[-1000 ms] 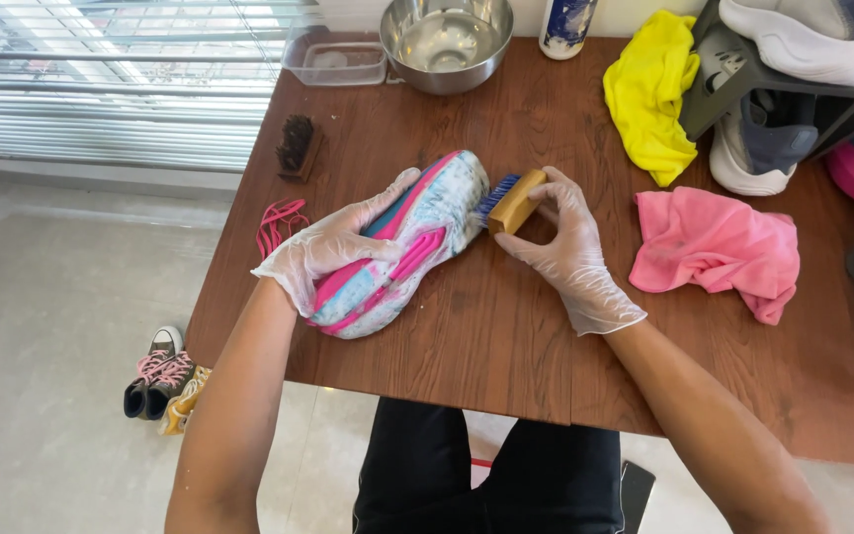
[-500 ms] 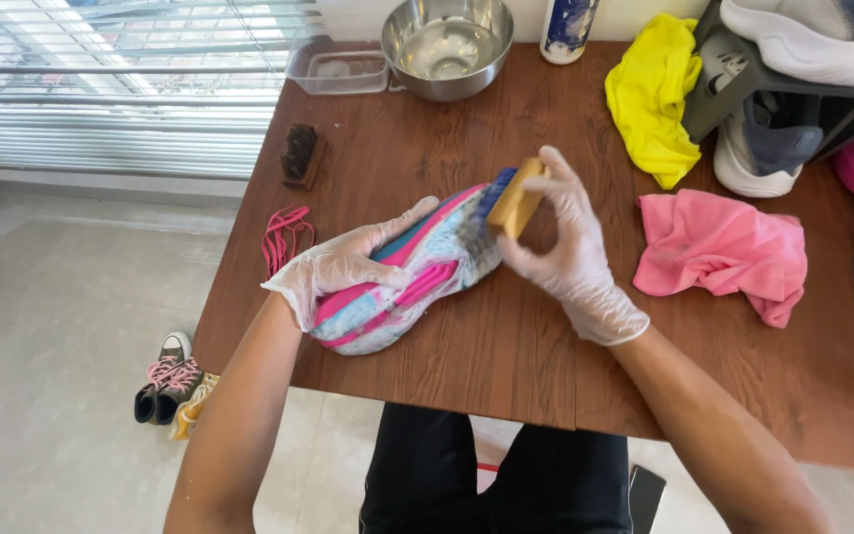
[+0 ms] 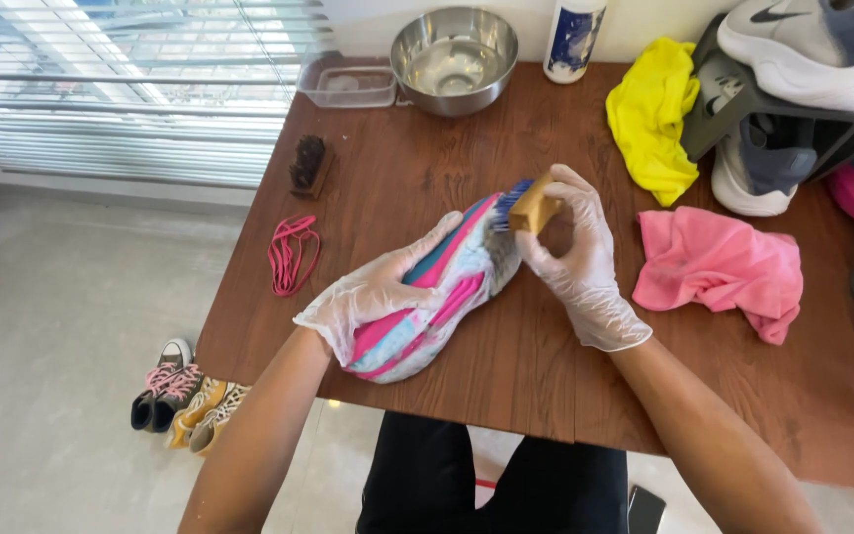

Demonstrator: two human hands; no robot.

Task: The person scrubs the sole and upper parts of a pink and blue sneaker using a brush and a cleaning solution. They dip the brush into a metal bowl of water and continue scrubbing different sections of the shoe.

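Near the middle of the brown wooden table (image 3: 427,198) I have the pink, blue and white sneaker (image 3: 437,297) lying on its side, and my left hand (image 3: 373,297) is spread flat over its middle, gloved fingers (image 3: 437,242) stretched toward the toe end. That flat press looks meant to pin the shoe so it cannot slide or roll. My right hand (image 3: 575,257), also gloved, is clenched around a small wooden brush (image 3: 526,206) with blue bristles, and the bristles touch the far end of the sneaker. The block is gripped from the side, which leaves the bristle face free against the shoe.

Further back stands a steel bowl (image 3: 454,54), within reach of the brushing hand, with a clear plastic tub (image 3: 348,84) just beside it and a white bottle (image 3: 573,35) near the wall. A dark brush (image 3: 308,163) and loose pink laces (image 3: 294,252) lie off to the left, apart from the work. To the right, a yellow cloth (image 3: 654,114) and a pink cloth (image 3: 719,267) lie crumpled, near a rack with other shoes (image 3: 793,59). Small shoes (image 3: 185,396) sit on the floor below.
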